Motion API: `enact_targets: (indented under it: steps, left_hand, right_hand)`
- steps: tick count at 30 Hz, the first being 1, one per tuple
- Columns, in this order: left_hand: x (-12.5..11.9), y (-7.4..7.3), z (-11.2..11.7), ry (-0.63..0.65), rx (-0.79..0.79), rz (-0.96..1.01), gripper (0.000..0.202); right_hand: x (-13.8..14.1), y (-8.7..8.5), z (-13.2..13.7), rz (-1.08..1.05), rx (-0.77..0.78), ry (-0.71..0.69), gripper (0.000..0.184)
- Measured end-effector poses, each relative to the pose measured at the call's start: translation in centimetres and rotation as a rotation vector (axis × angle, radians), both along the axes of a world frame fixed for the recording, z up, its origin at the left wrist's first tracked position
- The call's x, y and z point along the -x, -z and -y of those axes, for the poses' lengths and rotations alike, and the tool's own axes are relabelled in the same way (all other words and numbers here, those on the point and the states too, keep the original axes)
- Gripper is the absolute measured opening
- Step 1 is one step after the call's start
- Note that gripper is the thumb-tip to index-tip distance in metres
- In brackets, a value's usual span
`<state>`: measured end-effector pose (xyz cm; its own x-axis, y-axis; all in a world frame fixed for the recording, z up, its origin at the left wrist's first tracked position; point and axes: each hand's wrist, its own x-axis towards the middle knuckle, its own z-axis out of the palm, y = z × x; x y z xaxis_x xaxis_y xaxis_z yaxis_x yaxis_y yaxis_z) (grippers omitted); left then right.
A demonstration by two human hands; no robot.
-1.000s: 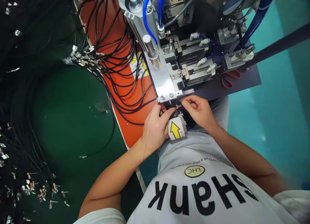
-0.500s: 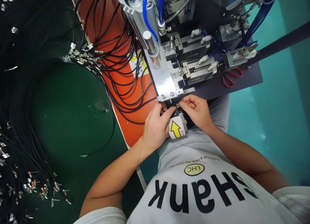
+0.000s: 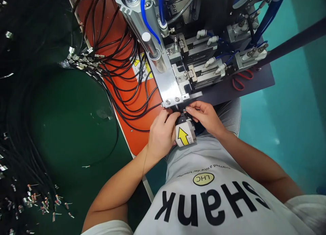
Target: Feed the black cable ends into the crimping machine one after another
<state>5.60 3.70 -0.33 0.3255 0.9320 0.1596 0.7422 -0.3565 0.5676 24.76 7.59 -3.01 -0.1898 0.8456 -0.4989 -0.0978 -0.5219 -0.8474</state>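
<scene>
At the front of a bench-top machine, both hands meet over a small black fixture [image 3: 182,119]. My left hand [image 3: 161,131] is closed, its thumb and fingers curled at the fixture's left side. What it grips is hidden, though a black cable [image 3: 139,129] runs in under it. My right hand [image 3: 207,118] pinches at a small metal connector [image 3: 184,111] on the fixture's right side. Just below is a white cover [image 3: 188,140] bearing a yellow arrow [image 3: 182,136]. A metal press plate [image 3: 169,89] stands directly beyond the fingers.
Black cables with metal ends [image 3: 88,62] lie bundled across the orange bench top [image 3: 122,133] and green mat [image 3: 76,119]. More wire ends [image 3: 33,197] are at lower left. Air cylinders [image 3: 209,79] and blue hoses [image 3: 267,21] fill the machine's right side. Red-handled scissors [image 3: 238,85] lie beside it.
The view has shifted slightly, moving the machine a little left in the picture. My left thumb has drawn back a little from the connector; my right fingers remain at it.
</scene>
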Motion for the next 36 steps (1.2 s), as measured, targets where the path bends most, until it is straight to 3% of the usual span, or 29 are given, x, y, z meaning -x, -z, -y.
enact_targets:
  steps: [5, 10, 14, 18, 23, 26, 32, 36]
  left_hand:
    - [-0.1, -0.3, 0.0, -0.008, -0.028, -0.018, 0.023]
    - [-0.2, -0.5, -0.1, -0.007, -0.043, -0.075, 0.024]
    - [0.0, -0.4, 0.0, -0.035, -0.102, -0.177, 0.025]
    - [0.2, -0.5, 1.3, -0.035, -0.106, -0.271, 0.036]
    - [0.0, -0.4, 4.1, -0.127, -0.024, -0.213, 0.053]
    - [0.3, 0.0, 4.7, -0.156, -0.030, -0.198, 0.054]
    - [2.9, -0.1, 3.1, 0.057, -0.034, -0.197, 0.054]
    - [3.6, -0.2, 2.5, 0.108, -0.049, -0.211, 0.053]
  right_hand:
    - [-0.3, 0.3, -0.6, -0.104, 0.116, -0.074, 0.028]
    - [-0.5, 0.2, -0.2, 0.016, -0.071, -0.055, 0.026]
    - [-0.2, 0.7, -0.1, -0.022, -0.078, -0.055, 0.023]
    - [-0.1, 0.9, -0.6, 0.020, -0.033, -0.113, 0.020]
    - [-0.1, 0.3, -0.7, 0.038, -0.014, -0.119, 0.021]
    - [0.0, 0.0, -0.7, 0.023, -0.020, -0.119, 0.020]
    - [0.0, -0.2, -0.6, 0.068, -0.039, -0.148, 0.021]
    - [0.0, 0.1, -0.6, 0.058, -0.038, -0.160, 0.022]
